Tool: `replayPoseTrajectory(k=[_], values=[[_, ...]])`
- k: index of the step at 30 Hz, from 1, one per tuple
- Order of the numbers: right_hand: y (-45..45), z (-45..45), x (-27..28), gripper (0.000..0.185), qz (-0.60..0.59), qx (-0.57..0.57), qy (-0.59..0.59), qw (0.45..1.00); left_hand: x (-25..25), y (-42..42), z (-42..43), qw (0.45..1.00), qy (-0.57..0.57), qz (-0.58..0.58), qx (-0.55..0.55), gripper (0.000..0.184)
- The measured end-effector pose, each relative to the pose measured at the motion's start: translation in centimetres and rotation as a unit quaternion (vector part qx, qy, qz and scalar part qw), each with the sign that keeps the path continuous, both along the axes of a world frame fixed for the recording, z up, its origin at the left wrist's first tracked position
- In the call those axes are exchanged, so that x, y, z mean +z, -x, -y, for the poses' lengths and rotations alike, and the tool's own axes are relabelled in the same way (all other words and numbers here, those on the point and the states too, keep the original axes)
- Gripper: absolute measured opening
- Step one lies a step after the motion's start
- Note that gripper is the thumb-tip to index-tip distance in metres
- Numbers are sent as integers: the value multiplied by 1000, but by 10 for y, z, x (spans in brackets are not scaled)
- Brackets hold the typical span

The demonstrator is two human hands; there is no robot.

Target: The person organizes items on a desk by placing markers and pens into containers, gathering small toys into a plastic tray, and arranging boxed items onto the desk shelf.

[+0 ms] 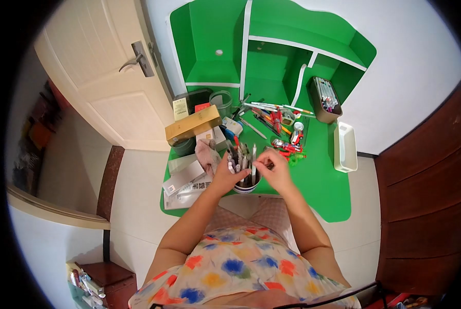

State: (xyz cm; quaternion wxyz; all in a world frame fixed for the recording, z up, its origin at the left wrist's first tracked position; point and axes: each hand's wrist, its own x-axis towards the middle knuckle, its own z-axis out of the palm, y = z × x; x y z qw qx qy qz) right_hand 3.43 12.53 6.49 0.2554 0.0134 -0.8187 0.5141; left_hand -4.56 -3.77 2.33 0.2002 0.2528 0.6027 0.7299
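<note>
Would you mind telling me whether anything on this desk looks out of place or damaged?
Pens and small toys lie jumbled on the desk, though a brown pen bin stands nearby. The gold box perches precariously aslant over other items at left. No spill or damage shows.

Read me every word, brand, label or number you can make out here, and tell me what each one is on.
I can't quote any of it with confidence.
Flat white package: large dark characters, too blurred.
Cream box: small dark print, too small.
Gold box: faint marks, too small.
Slim white box: tiny marks by an orange square, unreadable.
</note>
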Motion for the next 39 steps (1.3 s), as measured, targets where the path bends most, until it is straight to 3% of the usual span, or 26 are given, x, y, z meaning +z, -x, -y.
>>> replayPoseTrajectory(k=[3, 4, 7, 11, 12, 15, 16, 19, 24, 31, 34, 39], values=[[13, -18, -4, 10, -30, -76, 20, 996, -9, 3, -1, 1000, -14, 3, -2, 70], [18, -25, -5, 13, 9, -113, 43, 993, -9, 3, -2, 1000, -20, 7, -3, 71], [42, -45, -3, 17, 57, -136, -26, 989, 6, -1, 1, 1000, 17, 14, -4, 72], [83, -57, -12, 36, 79, -134, -331, 931, -10, 4, 2, 999, 29, -14, -6, 74], [97, -62, -19, 50, 138, -111, -350, 920, -15, 5, 0, 1000, 25, -16, -5, 75], [121, -47, -18, 60, 244, -179, -473, 828, -11, 5, 1, 999, 39, -14, -7, 72], [132, -48, -20, 70, 306, -173, -476, 806, -13, 6, 1, 998, 51, -27, -3, 72], [148, -52, -24, 70, 342, -172, -490, 783, -7, 4, 2, 999, 39, -24, -12, 70], [156, -59, -24, 60, 348, -161, -460, 801, 2, 4, 7, 997, 72, -32, -6, 72], [155, -64, -28, 60, 329, -171, -456, 809, -2, 4, 4, 998, 41, -37, -12, 71], [163, -67, -23, 58, 360, -157, -468, 792, -3, 5, 4, 998, 52, -31, -11, 72], [184, -85, -37, 41, 337, -52, -462, 819, -11, 7, 4, 998, 58, -37, -7, 74]])
